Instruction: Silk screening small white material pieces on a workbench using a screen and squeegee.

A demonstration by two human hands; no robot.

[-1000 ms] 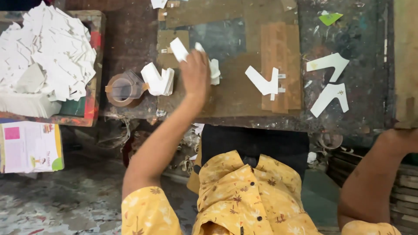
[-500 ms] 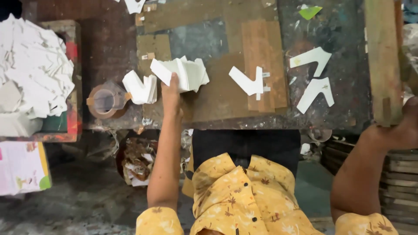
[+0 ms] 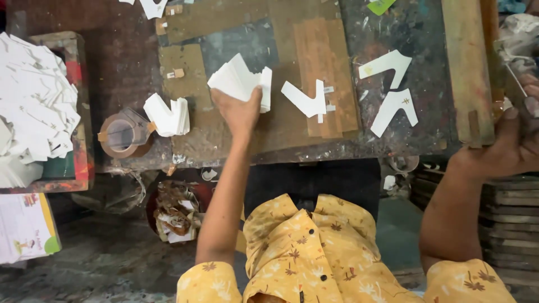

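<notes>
White card stack gripped, left hand.

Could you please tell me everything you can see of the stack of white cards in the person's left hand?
The card stack is a thick wad of white, angular die-cut pieces, apparently thin card or paper. The left hand grips it from below, thumb over its right side, so the sheets fan slightly and the top corner points away from the person. It is held over the taped brown cardboard on the worktable, between a smaller white stack on its left and a single cutout on its right.
</notes>
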